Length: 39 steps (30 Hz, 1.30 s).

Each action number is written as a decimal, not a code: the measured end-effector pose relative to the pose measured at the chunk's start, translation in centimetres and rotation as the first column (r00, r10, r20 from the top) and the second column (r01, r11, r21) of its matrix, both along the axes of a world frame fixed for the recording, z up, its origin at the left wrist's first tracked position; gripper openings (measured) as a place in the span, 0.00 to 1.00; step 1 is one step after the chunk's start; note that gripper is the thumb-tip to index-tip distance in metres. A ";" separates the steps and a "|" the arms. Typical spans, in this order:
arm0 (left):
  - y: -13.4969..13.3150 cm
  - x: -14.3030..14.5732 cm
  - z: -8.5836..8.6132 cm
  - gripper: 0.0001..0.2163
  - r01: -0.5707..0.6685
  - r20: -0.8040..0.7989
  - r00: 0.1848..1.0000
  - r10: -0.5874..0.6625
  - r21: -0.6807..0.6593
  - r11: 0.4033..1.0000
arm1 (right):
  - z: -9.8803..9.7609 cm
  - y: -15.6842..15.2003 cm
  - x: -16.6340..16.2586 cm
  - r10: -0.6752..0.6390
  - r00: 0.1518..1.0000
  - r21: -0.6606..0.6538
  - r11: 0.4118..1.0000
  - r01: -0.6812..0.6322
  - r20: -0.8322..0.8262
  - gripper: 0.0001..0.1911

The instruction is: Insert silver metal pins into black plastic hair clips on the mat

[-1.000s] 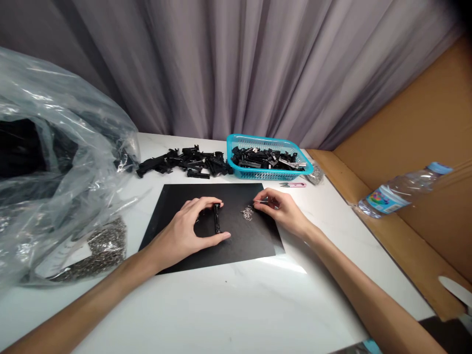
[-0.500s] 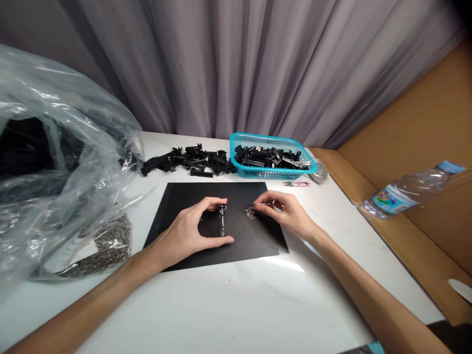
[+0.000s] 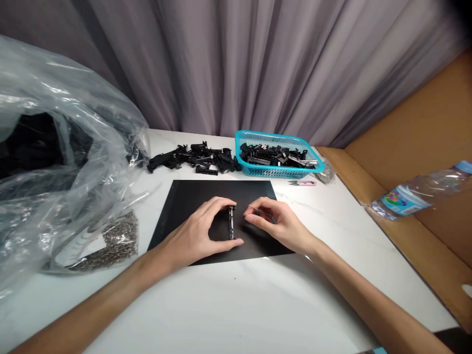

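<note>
My left hand point(image 3: 201, 223) grips a narrow black plastic part point(image 3: 231, 222) by its two ends, between thumb and fingers, over a black mat point(image 3: 199, 191). Pinched in my right hand point(image 3: 278, 221) is a thin metal tool, apparently tweezers point(image 3: 262, 211), its tip near my fingertips and pointing left. A small gap separates the right fingertips from the black part. Whether the tool's tip carries anything is too small to tell. The right hand covers the spot on the mat where small metal pieces lay.
Behind the mat lie a heap of black plastic parts point(image 3: 199, 156) and a blue basket point(image 3: 282, 172) full of similar parts. Pink-handled snips point(image 3: 303, 183) rest near it. Plastic bags point(image 3: 121, 236) crowd the left; a bottle point(image 3: 403, 199) leans in a cardboard box point(image 3: 435, 123) at right.
My right hand has moved from the pile of small metal pieces left towards the black part, carrying the tool. My left hand keeps its hold. The whole view has shifted slightly.
</note>
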<state>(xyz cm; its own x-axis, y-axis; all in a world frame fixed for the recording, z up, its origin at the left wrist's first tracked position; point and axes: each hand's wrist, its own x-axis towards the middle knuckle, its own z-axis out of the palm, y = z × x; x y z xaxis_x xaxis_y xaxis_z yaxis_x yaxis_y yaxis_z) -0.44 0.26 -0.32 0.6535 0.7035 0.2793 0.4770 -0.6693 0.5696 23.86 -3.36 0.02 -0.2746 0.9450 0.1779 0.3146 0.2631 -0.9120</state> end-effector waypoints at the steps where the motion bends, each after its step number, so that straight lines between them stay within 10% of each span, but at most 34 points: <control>1: 0.0 0.0 0.0 0.28 0.002 -0.001 1.000 -0.002 -0.001 1.000 | -0.1 0.1 0.0 0.000 1.000 -0.030 1.000 -0.001 -0.024 0.08; 17: 0.0 -0.2 -0.2 0.30 -0.001 0.005 1.000 0.001 -0.057 0.998 | -0.4 0.0 -0.2 -0.016 0.998 -0.085 0.996 0.012 -0.055 0.10; 29: -0.3 -0.2 -0.2 0.30 0.030 0.042 0.999 -0.026 -0.085 0.996 | -0.8 -0.6 -0.9 -0.137 0.990 0.184 0.974 0.132 0.015 0.07; 39: -0.8 0.1 0.3 0.31 0.042 0.157 0.987 -0.018 -0.150 0.988 | -0.7 -1.1 -1.9 -0.211 0.964 0.636 0.769 0.061 0.161 0.12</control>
<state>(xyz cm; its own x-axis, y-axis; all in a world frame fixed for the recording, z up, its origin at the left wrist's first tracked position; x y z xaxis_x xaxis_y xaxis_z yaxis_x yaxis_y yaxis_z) -0.36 -0.53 -0.02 0.6320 0.7264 0.2699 0.3560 -0.5815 0.7315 21.96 -4.49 -0.66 -0.2526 0.6770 0.6912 0.5549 0.6866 -0.4697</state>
